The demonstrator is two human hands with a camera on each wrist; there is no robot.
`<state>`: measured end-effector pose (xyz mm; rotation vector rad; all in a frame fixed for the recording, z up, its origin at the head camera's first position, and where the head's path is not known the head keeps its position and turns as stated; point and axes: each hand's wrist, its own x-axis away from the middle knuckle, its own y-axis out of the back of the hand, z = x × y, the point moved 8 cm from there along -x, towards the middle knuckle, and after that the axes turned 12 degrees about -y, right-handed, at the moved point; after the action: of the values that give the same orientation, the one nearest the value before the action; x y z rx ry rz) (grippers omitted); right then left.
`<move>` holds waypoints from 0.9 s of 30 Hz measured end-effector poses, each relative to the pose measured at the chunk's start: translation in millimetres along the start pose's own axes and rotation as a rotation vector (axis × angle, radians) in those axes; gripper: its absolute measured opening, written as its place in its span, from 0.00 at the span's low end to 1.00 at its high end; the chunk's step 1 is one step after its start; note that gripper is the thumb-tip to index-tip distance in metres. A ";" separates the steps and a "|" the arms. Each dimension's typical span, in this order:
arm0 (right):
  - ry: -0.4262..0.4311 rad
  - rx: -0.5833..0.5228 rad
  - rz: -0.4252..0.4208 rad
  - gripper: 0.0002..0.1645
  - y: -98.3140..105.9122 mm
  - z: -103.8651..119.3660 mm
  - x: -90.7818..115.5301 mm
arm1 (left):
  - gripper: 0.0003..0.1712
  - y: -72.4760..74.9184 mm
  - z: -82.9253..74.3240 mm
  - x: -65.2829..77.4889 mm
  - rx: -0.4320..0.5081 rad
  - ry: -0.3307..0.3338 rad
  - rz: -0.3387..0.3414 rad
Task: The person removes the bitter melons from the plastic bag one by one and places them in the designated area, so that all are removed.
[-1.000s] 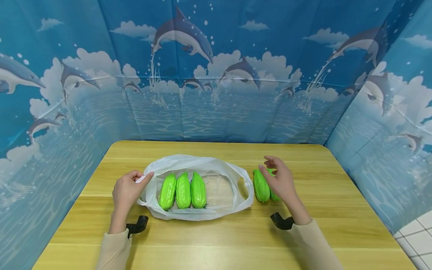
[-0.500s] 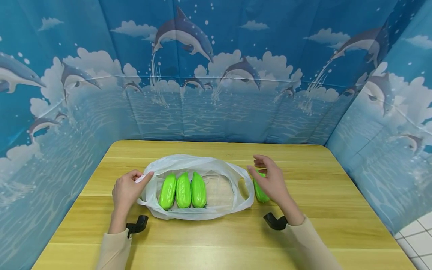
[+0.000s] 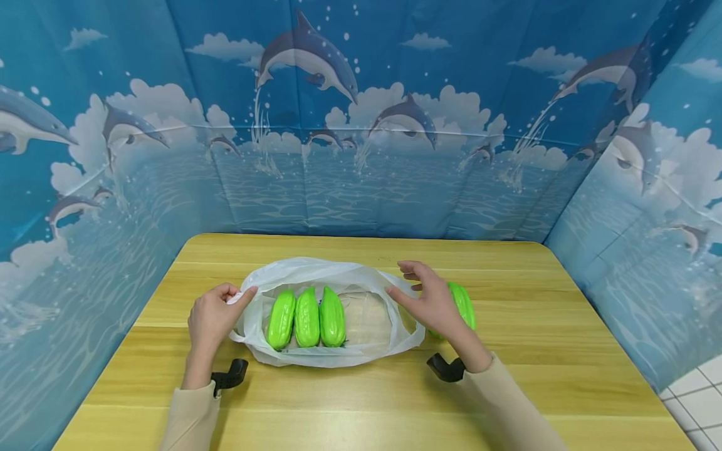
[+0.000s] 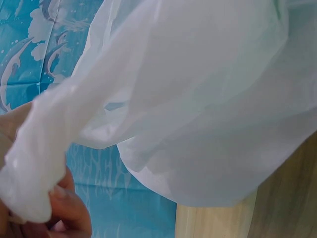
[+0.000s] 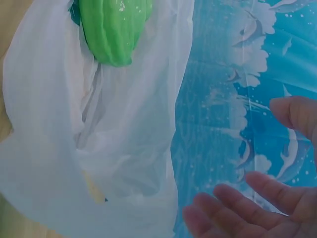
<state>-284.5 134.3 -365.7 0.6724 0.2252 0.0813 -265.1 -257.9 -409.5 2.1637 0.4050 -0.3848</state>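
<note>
A white plastic bag (image 3: pixel 316 358) lies wide-mouthed on the table, with three bright green ribbed gourds (image 3: pixel 307 317) side by side in its left half. My left hand (image 3: pixel 217 313) pinches the bag's left handle; in the left wrist view the bunched plastic (image 4: pixel 37 163) runs between thumb and fingers. Over the right end of the bag is my right hand (image 3: pixel 431 300), thumb and fingers spread and holding nothing. The right wrist view shows the bare fingers (image 5: pixel 233 203) beside the bag. Another green gourd (image 3: pixel 462 305) rests on the table right of that hand; one more is mostly hidden beneath it.
The wooden table (image 3: pixel 361 413) ends at a blue dolphin-print curtain (image 3: pixel 361 188) behind and along both sides. A black wrist mount (image 3: pixel 230 376) sits on the left forearm, another on the right. Inside the bag's right half, a beige flat bottom (image 3: pixel 365 322) shows.
My right hand has moved left from above the loose gourds to the bag's right end, uncovering the right gourd. The left hand and the bag have stayed in place.
</note>
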 end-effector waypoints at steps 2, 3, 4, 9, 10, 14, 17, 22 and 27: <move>0.002 0.006 0.020 0.36 -4.4 0.9 -1.3 | 0.28 0.0 0.1 0.0 -0.003 -0.002 -0.002; 0.003 0.008 0.031 0.36 -6.7 0.9 -2.0 | 0.28 -0.2 0.2 0.0 -0.002 -0.003 -0.001; 0.006 0.007 0.041 0.36 -8.6 1.2 -2.5 | 0.28 -0.4 0.4 -0.1 -0.002 -0.003 0.000; 0.013 0.036 0.096 0.36 -19.2 2.8 -4.8 | 0.29 -1.7 1.7 -0.8 -0.001 0.004 0.011; 0.009 0.041 0.107 0.36 -21.4 3.2 -5.2 | 0.29 -1.8 1.9 -0.9 -0.002 0.006 0.013; 0.001 0.060 0.151 0.37 -29.2 5.0 -6.5 | 0.29 -1.8 2.5 -1.6 -0.004 0.015 0.023; 0.015 0.081 0.171 0.38 -34.2 6.6 -7.6 | 0.29 -2.0 2.6 -2.0 -0.007 0.018 0.028; 0.020 0.125 0.194 0.38 -41.2 9.3 -10.8 | 0.29 -2.9 2.2 -1.8 -0.004 0.015 0.030; 0.015 0.169 0.219 0.39 -47.7 14.0 -14.6 | 0.29 -2.5 1.9 -1.1 -0.003 0.012 0.022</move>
<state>-295.4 86.4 -382.3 0.8637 0.1736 0.2791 -267.4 -258.2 -411.9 2.1663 0.3878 -0.3592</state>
